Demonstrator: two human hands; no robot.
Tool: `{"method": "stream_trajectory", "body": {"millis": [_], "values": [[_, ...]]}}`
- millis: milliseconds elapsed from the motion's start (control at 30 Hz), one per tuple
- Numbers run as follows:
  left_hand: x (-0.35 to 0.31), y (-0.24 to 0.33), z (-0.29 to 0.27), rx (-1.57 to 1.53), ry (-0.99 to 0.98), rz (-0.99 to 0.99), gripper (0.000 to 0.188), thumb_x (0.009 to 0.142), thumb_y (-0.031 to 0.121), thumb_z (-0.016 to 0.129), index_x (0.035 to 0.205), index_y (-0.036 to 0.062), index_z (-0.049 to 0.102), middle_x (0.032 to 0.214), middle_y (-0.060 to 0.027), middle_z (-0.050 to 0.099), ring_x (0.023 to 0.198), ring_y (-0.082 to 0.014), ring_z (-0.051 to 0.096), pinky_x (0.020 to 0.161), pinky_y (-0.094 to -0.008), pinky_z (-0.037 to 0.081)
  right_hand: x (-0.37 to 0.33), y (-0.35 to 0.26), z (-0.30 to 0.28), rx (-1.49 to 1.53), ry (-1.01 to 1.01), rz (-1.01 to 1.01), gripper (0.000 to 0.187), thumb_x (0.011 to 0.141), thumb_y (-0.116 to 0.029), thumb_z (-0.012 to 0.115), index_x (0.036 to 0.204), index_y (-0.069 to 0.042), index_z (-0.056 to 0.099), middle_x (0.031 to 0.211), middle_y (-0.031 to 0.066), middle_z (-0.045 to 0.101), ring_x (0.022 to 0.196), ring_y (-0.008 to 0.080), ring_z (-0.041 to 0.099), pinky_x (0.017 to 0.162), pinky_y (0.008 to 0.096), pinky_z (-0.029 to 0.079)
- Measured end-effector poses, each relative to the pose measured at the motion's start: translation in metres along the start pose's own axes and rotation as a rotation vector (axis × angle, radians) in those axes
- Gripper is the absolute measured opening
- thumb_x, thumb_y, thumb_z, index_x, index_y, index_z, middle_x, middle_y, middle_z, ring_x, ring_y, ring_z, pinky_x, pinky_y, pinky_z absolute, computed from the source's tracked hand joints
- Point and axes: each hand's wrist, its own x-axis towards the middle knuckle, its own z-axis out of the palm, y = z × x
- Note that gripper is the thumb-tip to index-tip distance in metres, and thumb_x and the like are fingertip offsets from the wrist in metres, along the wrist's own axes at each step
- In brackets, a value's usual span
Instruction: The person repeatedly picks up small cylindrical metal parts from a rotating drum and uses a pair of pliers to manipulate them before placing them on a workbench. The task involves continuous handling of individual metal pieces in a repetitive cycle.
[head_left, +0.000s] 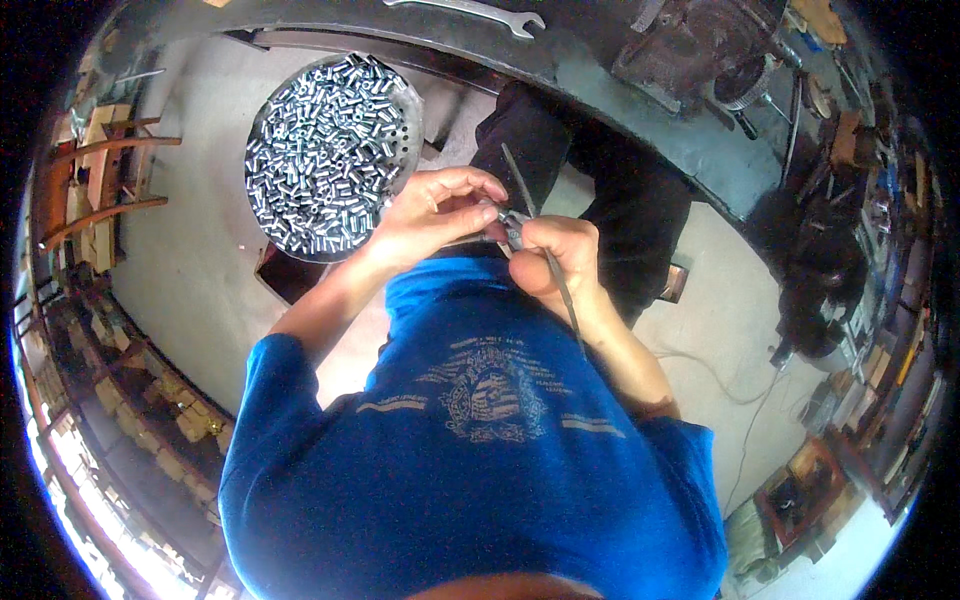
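Note:
My left hand (440, 212) is closed, thumb and fingers pinching a small metal piece (489, 203) that my fingertips mostly cover. My right hand (562, 252) is closed round a long, thin, dark file-like rod (519, 178); one end sticks up past the fingers and the other runs down along my forearm. Between the two hands sits a grey metal part (514, 232), touching my right fingers; its full shape is hidden. Left of my left hand stands a round perforated metal tray (405, 150), heaped with small shiny metal sleeves (325, 150).
A dark workbench (590, 95) crosses the top, with an open-ended wrench (480, 14) and a greasy machine part (690, 50) on it. Wooden-armed furniture (110, 135) is at far left. Shelves of parts line both sides. A thin cable (755, 430) lies on the right-hand floor.

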Motion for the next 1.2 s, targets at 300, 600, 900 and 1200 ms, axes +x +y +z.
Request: {"method": "stream_trajectory", "body": {"millis": [300, 600, 900, 1200], "values": [[0.004, 0.000, -0.006, 0.098, 0.032, 0.063, 0.012, 0.083, 0.007, 0.060, 0.092, -0.0005, 0.056, 0.073, -0.0051, 0.059, 0.062, -0.0106, 0.059, 0.059, -0.0236, 0.048, -0.005, -0.002, -0.004, 0.040, 0.043, 0.116, 0.055, 0.078, -0.045, 0.062, 0.053, -0.005, 0.032, 0.048, 0.0039, 0.030, 0.042, 0.0160, 0.032, 0.041, 0.0310, 0.025], [0.009, -0.003, -0.032, 1.053, 0.322, 0.382, 0.024, 0.059, 0.006, 0.066, 0.083, 0.0060, 0.062, 0.070, -0.0086, 0.054, 0.053, -0.0210, 0.054, 0.049, -0.0305, 0.044, -0.006, -0.040, -0.019, 0.159, -0.178, -0.045, 0.033, 0.070, -0.012, 0.057, 0.049, -0.007, 0.033, 0.049, 0.0060, 0.051, 0.042, 0.0171, 0.050, 0.039, 0.0269, 0.034], [0.008, -0.005, -0.030, 1.120, 0.237, 0.528, 0.024, 0.057, 0.004, 0.066, 0.080, 0.0070, 0.060, 0.069, -0.0078, 0.052, 0.057, -0.0264, 0.055, 0.051, -0.0360, 0.044, -0.004, -0.033, -0.007, 0.178, -0.135, 0.148, 0.026, 0.062, -0.009, 0.056, 0.050, -0.005, 0.034, 0.047, 0.0040, 0.028, 0.040, 0.0108, 0.030, 0.040, 0.0297, 0.021], [0.024, -0.004, -0.017, 1.132, 0.159, 0.565, 0.028, 0.055, 0.006, 0.067, 0.083, 0.0058, 0.062, 0.067, -0.0095, 0.052, 0.059, -0.0255, 0.056, 0.050, -0.0335, 0.044, 0.013, -0.010, 0.004, -0.073, -0.069, -0.092, 0.036, 0.072, -0.022, 0.061, 0.054, -0.005, 0.035, 0.051, 0.0099, 0.032, 0.044, 0.0272, 0.039, 0.042, 0.0363, 0.028]]}}
